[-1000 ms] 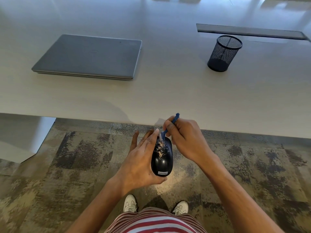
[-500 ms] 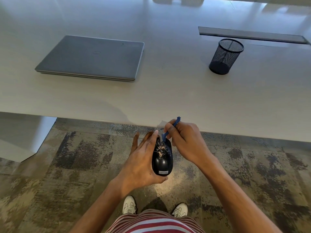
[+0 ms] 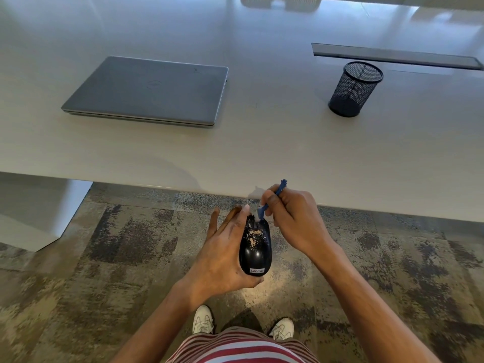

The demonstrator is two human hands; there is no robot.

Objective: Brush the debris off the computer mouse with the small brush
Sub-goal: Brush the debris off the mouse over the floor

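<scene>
A black computer mouse [image 3: 256, 252] with a white label at its near end is held in the air over the carpet, just in front of the table edge. My left hand [image 3: 221, 255] grips it from the left side and underneath. Pale crumbs of debris [image 3: 253, 235] lie on the mouse's middle and far half. My right hand [image 3: 293, 221] pinches a small blue brush [image 3: 272, 199]. The brush's pale bristles touch the far end of the mouse, and its handle sticks up past my fingers.
A light table [image 3: 262, 153] stretches ahead, its front edge just beyond my hands. A shut grey laptop [image 3: 149, 90] lies on it at the left, and a black mesh pen cup [image 3: 353, 89] stands at the right before a dark cable slot [image 3: 392, 56]. Patterned carpet [image 3: 104, 271] is below.
The brush has worked toward the mouse's far end, and the debris patch looks thinner and more spread out. Both hands stay in nearly the same place.
</scene>
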